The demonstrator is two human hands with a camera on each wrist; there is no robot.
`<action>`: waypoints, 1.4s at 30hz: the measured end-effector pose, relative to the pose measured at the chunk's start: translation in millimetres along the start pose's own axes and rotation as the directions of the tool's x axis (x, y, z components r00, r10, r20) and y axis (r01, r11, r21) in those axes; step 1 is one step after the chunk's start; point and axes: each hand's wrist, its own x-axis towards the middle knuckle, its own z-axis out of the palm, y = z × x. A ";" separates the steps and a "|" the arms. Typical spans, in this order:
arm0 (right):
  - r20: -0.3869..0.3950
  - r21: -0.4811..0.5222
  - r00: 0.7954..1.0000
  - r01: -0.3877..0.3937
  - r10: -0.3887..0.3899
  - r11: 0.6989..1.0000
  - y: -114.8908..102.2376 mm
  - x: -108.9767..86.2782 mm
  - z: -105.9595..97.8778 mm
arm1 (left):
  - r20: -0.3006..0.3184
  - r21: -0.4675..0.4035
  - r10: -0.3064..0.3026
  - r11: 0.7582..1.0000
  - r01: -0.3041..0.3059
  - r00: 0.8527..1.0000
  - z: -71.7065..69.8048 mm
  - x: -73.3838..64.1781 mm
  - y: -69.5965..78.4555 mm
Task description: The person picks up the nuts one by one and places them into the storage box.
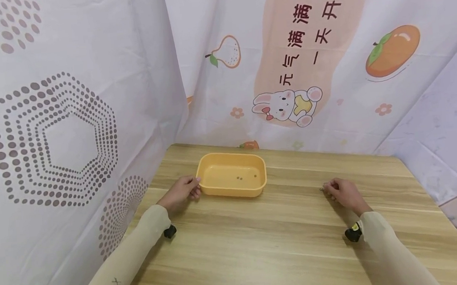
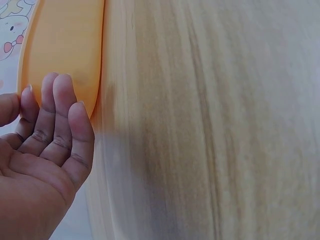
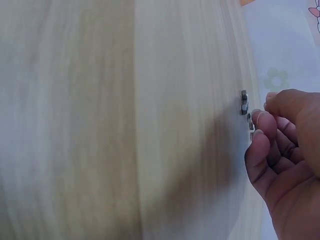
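The left hand (image 1: 181, 192) pinches the orange tray (image 1: 226, 191), 3 small pieces (image 1: 255, 176) inside; the right hand (image 1: 344, 193) curls by metal nuts (image 3: 244, 108) on the table (image 1: 260, 243), its hold impossible to tell.

Seen from the head, the scene is bright and evenly lit; the white printed cloth walls (image 1: 136, 47) look almost shadowless. A pale sheen lies on the yellowish wood-grain tabletop (image 1: 256, 243), and soft shadows fall beneath the cream-sleeved forearms (image 1: 394, 250). Wide-angle stretching shows toward the edges. Specks in the rectangular orange-yellow plastic tray (image 1: 229, 190) are too tiny to identify. Both wrist views are dimmer, with a bluish haze and softened wood grain. In the right one, a broad, blurry-edged shadow spreads beside the bare right hand (image 3: 295, 165); small silvery metal pieces (image 3: 244, 102) appear slightly soft.
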 end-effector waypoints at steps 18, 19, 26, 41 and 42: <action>-0.003 0.034 1.000 0.025 -0.025 0.999 -10.1 3.5 6.3 | -0.004 0.027 -0.011 1.000 0.011 1.000 0.1 1.3 4.0; -0.001 0.037 1.000 0.025 -0.025 0.999 -10.6 3.6 6.4 | -0.005 0.025 -0.013 1.000 0.013 1.000 0.0 1.4 3.7; 0.006 0.051 1.000 0.030 -0.030 0.998 -15.8 4.1 8.3 | -0.009 0.028 -0.016 0.999 0.017 1.000 1.0 0.3 3.7; 0.013 0.062 0.999 0.050 -0.051 0.997 -28.3 6.3 13.9 | -0.012 0.025 -0.017 1.000 0.017 1.000 0.6 0.6 2.2; 0.015 0.064 0.999 0.050 -0.051 0.997 -29.1 6.5 13.9 | -0.011 0.024 -0.016 1.000 0.017 1.000 0.3 1.1 2.1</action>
